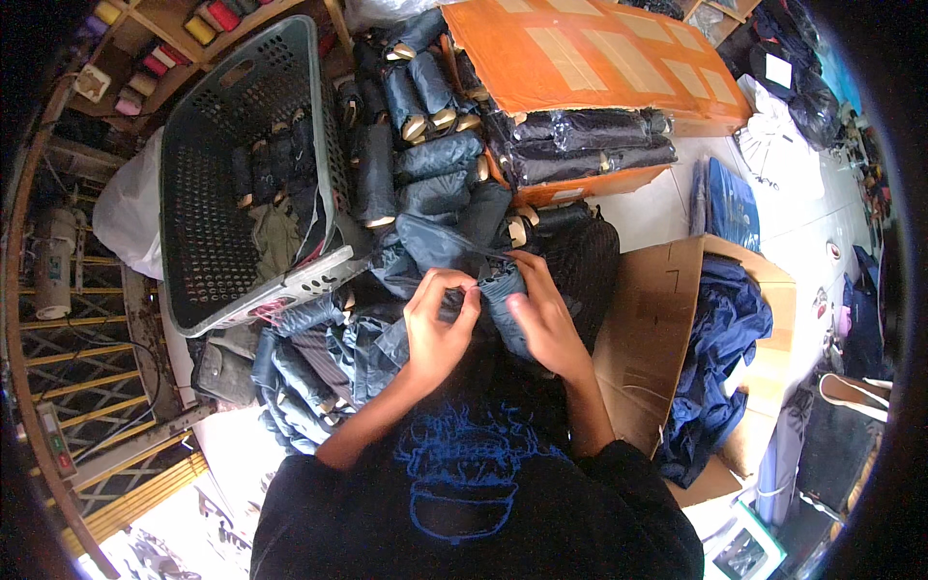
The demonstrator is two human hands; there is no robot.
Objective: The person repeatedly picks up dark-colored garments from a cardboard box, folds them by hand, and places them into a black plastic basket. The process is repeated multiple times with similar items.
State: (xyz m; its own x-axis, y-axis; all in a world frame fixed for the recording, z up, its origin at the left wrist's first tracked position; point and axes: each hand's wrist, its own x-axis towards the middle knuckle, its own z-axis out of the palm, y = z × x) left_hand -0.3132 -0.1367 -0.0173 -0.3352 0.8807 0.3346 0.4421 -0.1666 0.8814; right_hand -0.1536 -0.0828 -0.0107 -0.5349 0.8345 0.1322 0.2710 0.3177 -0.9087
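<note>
Dark navy folded fabric umbrella point(503, 290): at centre, above the person's chest, gripped from both sides. Left hand point(440, 324): fingers curled shut, pinching the fabric edge at the top. Right hand point(543, 314): wrapped closed around the umbrella body, thumb on top. Both forearms rising from the lower edge, converging. Heap of rolled dark blue umbrellas point(309, 358): beneath and left of the hands, piled loosely. Grey perforated plastic laundry basket point(208, 242): upper left, tilted, holding several dark rolled umbrellas and an olive cloth. Orange cardboard box point(590, 58): top, lying on its side, stacked with wrapped dark umbrellas. Open brown cardboard carton point(648, 329): right, containing crumpled navy blue fabric point(725, 348).
</note>
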